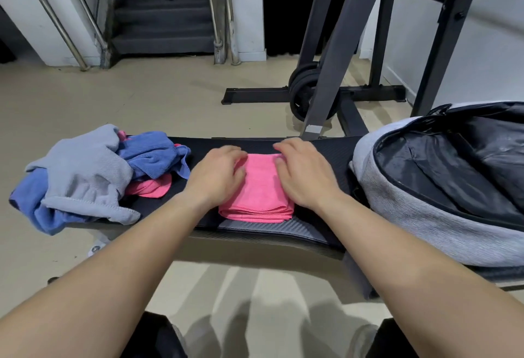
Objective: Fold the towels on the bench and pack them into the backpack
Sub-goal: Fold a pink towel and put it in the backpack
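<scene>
Pink towel (pixel 259 187) under left hand (pixel 217 177), right hand (pixel 304 177), fingers (pixel 283 146) relaxed, towel pile (pixel 85 176), backpack (pixel 397 204) flanking

single head view, close above bench (pixel 283 233), facing forward and down.

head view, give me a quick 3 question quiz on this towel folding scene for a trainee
1. True or false: the backpack is open.
2. What colour is the folded towel under the left hand and right hand? A grey, B pink, C blue.
3. Fill in: the unfolded pile lies on the folded towel's ___ side.
Key: 1 true; 2 B; 3 left.
</scene>
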`<action>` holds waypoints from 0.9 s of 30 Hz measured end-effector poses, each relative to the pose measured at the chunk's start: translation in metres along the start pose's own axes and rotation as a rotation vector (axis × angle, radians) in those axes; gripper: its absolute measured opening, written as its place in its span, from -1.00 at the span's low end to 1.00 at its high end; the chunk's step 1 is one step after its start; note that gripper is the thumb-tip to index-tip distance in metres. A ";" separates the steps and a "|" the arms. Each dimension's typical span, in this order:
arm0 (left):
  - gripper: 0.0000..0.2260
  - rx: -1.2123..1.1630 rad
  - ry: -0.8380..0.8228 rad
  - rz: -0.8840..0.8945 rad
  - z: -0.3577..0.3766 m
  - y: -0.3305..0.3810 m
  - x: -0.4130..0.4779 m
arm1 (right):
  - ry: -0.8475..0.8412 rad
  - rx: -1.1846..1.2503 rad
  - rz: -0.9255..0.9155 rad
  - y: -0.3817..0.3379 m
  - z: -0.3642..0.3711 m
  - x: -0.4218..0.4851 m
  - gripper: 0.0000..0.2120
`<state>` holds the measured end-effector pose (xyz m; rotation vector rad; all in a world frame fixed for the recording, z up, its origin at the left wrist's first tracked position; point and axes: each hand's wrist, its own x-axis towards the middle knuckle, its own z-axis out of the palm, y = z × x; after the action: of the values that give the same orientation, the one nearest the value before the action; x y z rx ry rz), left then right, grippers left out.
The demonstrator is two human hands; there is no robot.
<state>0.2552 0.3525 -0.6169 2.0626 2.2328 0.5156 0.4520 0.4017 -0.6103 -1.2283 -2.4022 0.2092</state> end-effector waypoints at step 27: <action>-0.66 0.129 -0.178 -0.222 0.008 -0.032 -0.027 | -0.276 -0.326 0.032 -0.020 0.006 -0.035 -0.54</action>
<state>0.2298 0.3266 -0.6384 1.7992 2.4006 0.1685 0.4524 0.3620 -0.6194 -1.4631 -2.7356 -0.0070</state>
